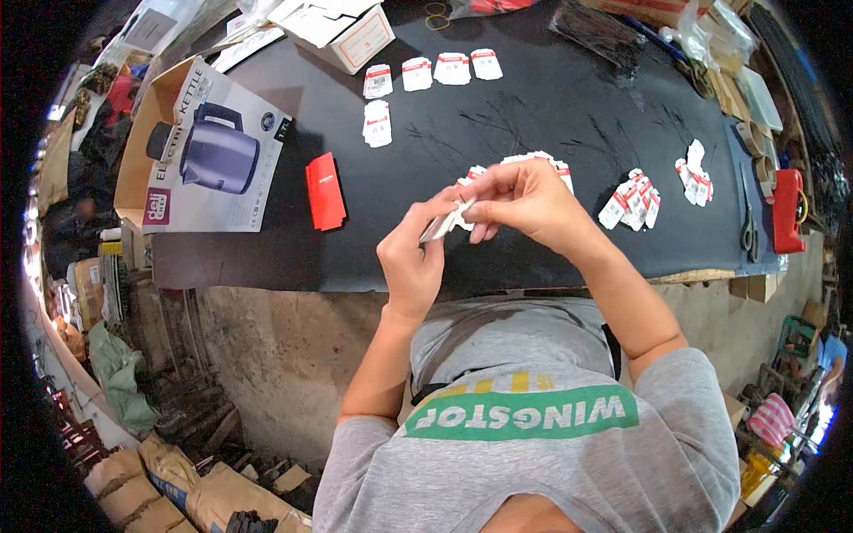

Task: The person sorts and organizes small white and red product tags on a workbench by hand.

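Note:
A small stack of white tags [435, 229] is pinched in my left hand [413, 258], seen edge-on. My right hand [529, 206] meets it above the front of the black table, its thumb and fingers closed on the white tags' upper end. Behind my hands lies a pile of red-and-white tags [562, 171], partly covered by the right hand. Loose heaps of similar tags [633, 201] and more tags [695, 178] lie to the right. Neat stacks of tags [417, 75] form a row at the back, with one stack [377, 123] in front of it.
On the black table [293, 266] stand an electric kettle box [213, 151] at left and a white carton [342, 35] behind. A red packet [326, 191] lies beside the kettle box. Thin black strings [586, 133] are scattered. Scissors [749, 222] and a red object [787, 213] sit at right.

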A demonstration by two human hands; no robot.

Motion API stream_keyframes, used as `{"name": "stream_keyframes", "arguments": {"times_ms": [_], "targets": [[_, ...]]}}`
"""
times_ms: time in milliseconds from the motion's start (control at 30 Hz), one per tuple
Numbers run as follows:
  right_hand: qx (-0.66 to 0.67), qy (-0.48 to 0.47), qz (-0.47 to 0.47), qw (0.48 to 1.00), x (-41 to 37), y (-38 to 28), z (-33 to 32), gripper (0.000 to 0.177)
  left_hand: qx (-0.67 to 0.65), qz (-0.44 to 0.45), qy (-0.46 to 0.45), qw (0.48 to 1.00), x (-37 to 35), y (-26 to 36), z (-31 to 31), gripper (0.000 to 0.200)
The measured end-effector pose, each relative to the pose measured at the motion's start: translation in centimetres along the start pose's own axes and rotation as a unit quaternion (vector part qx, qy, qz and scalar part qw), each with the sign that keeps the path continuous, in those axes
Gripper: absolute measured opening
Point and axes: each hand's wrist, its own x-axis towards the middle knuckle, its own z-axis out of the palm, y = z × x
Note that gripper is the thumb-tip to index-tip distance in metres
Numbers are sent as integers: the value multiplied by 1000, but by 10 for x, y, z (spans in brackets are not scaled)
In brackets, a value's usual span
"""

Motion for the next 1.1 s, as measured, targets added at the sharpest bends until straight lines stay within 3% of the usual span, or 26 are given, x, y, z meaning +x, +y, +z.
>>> {"name": "stream_keyframes", "arguments": {"times_ms": [33,67,200,233,267,300,333,367,400,567,767,833,967,1100], "targets": [[21,-28,12,999,0,2,-2,19,37,74,17,996,-1,-4,0,21],[44,-34,10,998,-1,2,-1,14,38,85,15,996,-3,-8,-1,32],[22,-33,58,998,6,-10,1,18,38,79,42,995,-7,0,1,22],[22,-32,59,998,14,-8,-1,18,38,14,36,999,-9,4,1,18],[-78,-1,-10,997,25,-5,-4,18,38,-50,31,998,-10,6,1,15],[-175,30,-79,981,36,-4,-5,19,37,-50,31,998,-11,4,4,15],[-182,69,-120,974,46,-7,-2,20,-107,-142,35,983,-13,0,9,13],[-216,74,-102,968,57,-16,-4,21,-249,-230,38,940,-14,-3,12,13],[-212,74,-100,969,72,-13,-8,21,-281,-280,15,918,-14,-3,12,22],[-199,45,-27,979,126,7,-7,19,-313,-388,3,867,-24,0,6,29],[-191,94,-87,973,144,24,-10,21,-241,-404,-30,882,-31,5,-11,35],[-371,159,-263,876,131,23,-27,28,-237,-398,-9,886,-32,6,-19,35],[-385,134,-192,893,59,-26,-79,24,-210,-366,42,906,-30,2,-32,34],[-523,311,-55,792,3,-52,-181,15,-270,-349,88,893,-26,-3,-33,31]]}}
